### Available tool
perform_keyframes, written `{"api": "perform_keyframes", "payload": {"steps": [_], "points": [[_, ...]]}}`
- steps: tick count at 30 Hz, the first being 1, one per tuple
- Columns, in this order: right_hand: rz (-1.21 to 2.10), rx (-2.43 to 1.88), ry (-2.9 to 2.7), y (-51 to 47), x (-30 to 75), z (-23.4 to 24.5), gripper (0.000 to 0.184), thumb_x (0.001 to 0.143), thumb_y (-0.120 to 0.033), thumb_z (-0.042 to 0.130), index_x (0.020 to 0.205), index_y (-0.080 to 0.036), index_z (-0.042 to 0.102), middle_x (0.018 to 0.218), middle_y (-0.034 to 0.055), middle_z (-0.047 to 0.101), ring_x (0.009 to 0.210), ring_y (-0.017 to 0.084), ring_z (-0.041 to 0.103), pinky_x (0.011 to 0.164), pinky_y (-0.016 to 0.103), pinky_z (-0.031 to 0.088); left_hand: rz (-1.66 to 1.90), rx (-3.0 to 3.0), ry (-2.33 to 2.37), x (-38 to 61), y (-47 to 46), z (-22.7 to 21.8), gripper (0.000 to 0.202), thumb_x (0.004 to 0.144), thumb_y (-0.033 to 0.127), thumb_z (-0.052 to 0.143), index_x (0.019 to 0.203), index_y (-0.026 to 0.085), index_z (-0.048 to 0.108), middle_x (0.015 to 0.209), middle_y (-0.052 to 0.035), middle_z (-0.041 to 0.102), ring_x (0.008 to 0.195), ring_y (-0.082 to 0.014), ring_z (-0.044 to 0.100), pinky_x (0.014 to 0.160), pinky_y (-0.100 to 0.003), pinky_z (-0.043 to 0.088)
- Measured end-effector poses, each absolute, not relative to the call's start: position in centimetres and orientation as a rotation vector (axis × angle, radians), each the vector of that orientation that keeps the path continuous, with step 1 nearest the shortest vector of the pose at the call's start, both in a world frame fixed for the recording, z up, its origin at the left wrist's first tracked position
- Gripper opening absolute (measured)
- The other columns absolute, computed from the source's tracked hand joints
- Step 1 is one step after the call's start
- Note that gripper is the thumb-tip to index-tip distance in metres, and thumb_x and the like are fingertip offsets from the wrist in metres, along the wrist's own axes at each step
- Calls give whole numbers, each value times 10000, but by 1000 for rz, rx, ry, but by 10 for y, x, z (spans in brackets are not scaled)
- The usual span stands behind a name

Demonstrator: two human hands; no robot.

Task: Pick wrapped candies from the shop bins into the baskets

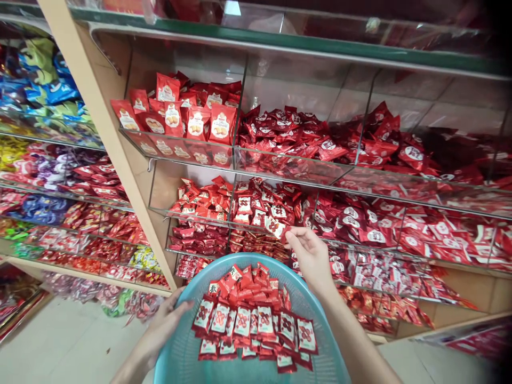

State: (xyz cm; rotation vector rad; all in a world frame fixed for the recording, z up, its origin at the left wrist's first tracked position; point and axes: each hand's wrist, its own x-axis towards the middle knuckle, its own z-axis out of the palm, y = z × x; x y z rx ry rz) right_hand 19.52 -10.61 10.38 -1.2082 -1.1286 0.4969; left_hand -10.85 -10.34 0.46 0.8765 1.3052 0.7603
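Holding one red packet, one teal basket.

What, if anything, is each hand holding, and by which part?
Right hand: a red packet, pinched by its right end. Left hand: the blue basket, by its left rim.

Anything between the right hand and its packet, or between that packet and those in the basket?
Nothing visible separates the right hand from the packet it pinches. Between that packet and the packets in the basket stands the basket's far rim; whether the shelf's front edge does too, I cannot tell.
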Motion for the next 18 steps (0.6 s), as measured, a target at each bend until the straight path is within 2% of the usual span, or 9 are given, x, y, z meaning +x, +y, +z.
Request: {"api": "perform_keyframes", "payload": {"steps": [3, 11, 18], "points": [[606, -1218, -1003, -114, 194, 96, 195, 742, -387, 633, 786, -203, 584, 746, 6, 575, 649, 135, 543, 625, 281, 507, 758, 876, 1300, -108, -103, 5, 530, 681, 323, 680, 1181, 202, 551, 1078, -67, 684, 1037, -234, 614, 810, -288, 521], [807, -1157, -876, -117, 186, 72, 185, 758, -386, 611, 805, -220, 545, 700, -10, 545, 636, 139, 552, 678, 307, 516, 794, 945, 1382, -107, -104, 9, 514, 643, 349, 700, 1123, 193, 603, 1040, -66, 698, 922, -253, 659, 742, -298, 536], [775, -1225, -984, -123, 188, 55, 185, 793, -400, 572, 815, -221, 533, 717, -15, 529, 647, 126, 499, 632, 241, 443, 743, 934, 1326, -106, -103, 9, 566, 671, 353, 681, 1190, 189, 528, 1071, -70, 685, 915, -226, 659, 751, -278, 527]]}}
